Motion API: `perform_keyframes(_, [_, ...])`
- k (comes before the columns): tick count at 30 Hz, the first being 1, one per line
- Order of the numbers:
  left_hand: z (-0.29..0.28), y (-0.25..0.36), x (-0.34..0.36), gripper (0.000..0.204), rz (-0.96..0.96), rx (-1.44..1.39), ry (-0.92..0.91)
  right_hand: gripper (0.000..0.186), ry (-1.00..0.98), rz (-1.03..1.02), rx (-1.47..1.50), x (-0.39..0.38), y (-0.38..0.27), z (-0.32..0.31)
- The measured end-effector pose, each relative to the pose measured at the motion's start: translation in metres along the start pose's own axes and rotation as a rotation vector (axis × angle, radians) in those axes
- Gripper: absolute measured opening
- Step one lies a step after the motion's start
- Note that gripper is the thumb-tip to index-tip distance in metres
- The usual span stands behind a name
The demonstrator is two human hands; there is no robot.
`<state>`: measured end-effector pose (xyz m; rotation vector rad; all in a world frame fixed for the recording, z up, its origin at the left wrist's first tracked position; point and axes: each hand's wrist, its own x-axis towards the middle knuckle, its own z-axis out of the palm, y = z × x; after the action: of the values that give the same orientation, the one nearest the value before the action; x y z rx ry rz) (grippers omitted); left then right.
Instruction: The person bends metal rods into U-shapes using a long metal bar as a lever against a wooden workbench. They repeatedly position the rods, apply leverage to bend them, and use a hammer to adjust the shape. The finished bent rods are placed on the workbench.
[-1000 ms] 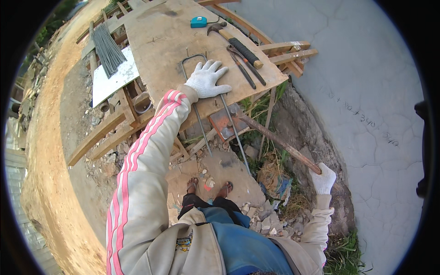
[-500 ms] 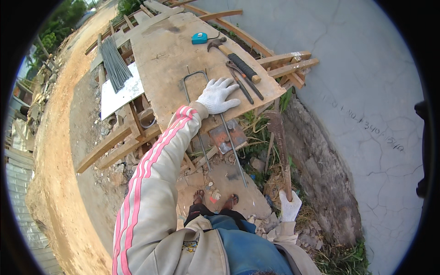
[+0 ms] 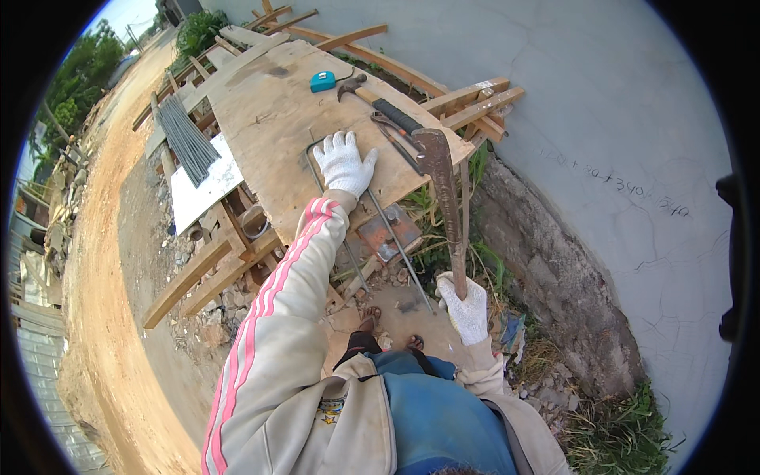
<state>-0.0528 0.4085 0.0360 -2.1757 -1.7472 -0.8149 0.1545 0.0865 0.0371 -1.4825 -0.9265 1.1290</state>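
My left hand (image 3: 346, 165), in a white knitted glove, lies flat with fingers spread on a U-shaped bent steel rod (image 3: 400, 249). The rod's curved end rests on the plywood tabletop (image 3: 265, 107); its two legs stick out past the near edge towards me. My right hand (image 3: 465, 310), also gloved, is closed round the lower end of a long brown, rusty-looking bar (image 3: 445, 190). That bar stands up at a tilt, its wider far end overlapping the board's right corner in view. Behind it lie a claw hammer (image 3: 388, 109) and pincers (image 3: 393, 142), partly hidden.
A teal tape measure (image 3: 323, 81) lies farther back. Grey steel rods (image 3: 186, 138) are bundled at left, partly over a white panel (image 3: 207, 184). Timber beams (image 3: 188, 283) jut out at left. At right stands a grey wall (image 3: 602, 95) with a rough base. Rubble and weeds lie below.
My right hand has risen and moved forward and left, swinging the bar up over the board's corner. My left hand remains flat on the bent rod. The view has shifted slightly.
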Motion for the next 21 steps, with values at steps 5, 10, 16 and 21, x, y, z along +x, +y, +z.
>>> perform_keyframes(5, [0.004, -0.005, 0.0, 0.076, -0.08, -0.087, -0.218, 0.029, -0.019, -0.06, -0.116, 0.019, -0.013, 0.026])
perform_keyframes(10, [-0.013, -0.044, -0.004, 0.072, 0.159, -0.187, -0.159, 0.036, -0.094, 0.196, -0.014, 0.028, -0.024, 0.043])
perform_keyframes(16, [-0.022, -0.069, -0.007, 0.068, 0.058, -0.122, -0.177, 0.036, -0.067, 0.323, -0.007, 0.028, -0.021, 0.044])
perform_keyframes(21, [-0.019, -0.067, -0.003, 0.065, 0.121, -0.169, -0.242, 0.033, -0.05, 0.313, 0.066, 0.027, -0.01, 0.044])
